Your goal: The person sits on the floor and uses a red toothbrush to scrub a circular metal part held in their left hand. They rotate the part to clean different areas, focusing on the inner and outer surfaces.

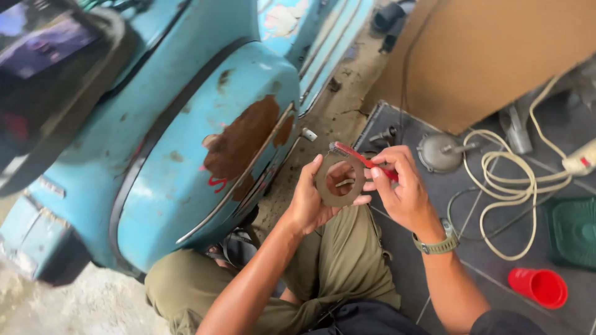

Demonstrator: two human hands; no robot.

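Both hands were busy beside the blue scooter: my left hand pinched the ring steady while my right hand gripped the red brush, best stroked lightly.

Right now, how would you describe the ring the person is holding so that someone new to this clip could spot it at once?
Start at the big light-blue scooter body with the rust patch and look just right of it, above the olive-trousered knee. There the left hand holds up a flat, dull brown-grey ring, while the right hand brings a red-handled brush to it. It is the only flat ring with a wide open centre.
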